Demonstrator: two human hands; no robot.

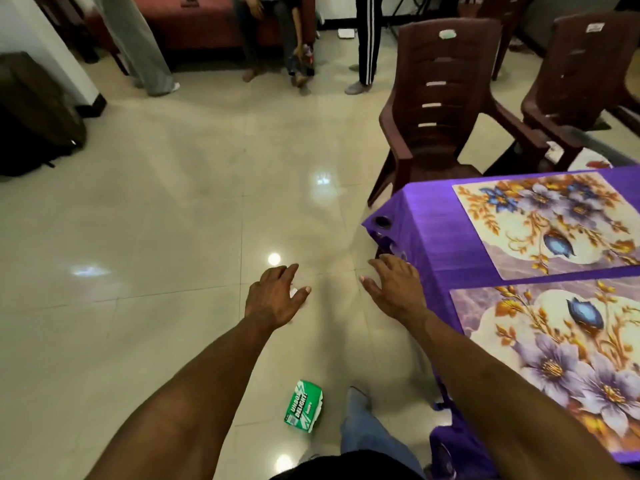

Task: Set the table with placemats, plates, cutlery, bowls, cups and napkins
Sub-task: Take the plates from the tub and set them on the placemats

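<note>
Two floral placemats lie side by side on the purple tablecloth (433,244) at the right: the far placemat (543,220) and the near placemat (561,355). My left hand (273,294) is stretched out over the floor, fingers spread and holding nothing. Just off the table's left edge, my right hand (394,289) is also open and empty, its fingers near the cloth's corner. No plates, cutlery, bowls, cups or napkins are in view.
A green packet (304,407) lies on the tiled floor near my leg. Two brown plastic chairs (440,98) (581,81) stand behind the table. Several people stand or sit at the far side by a red sofa (194,19). A dark bag (34,116) sits at the left wall.
</note>
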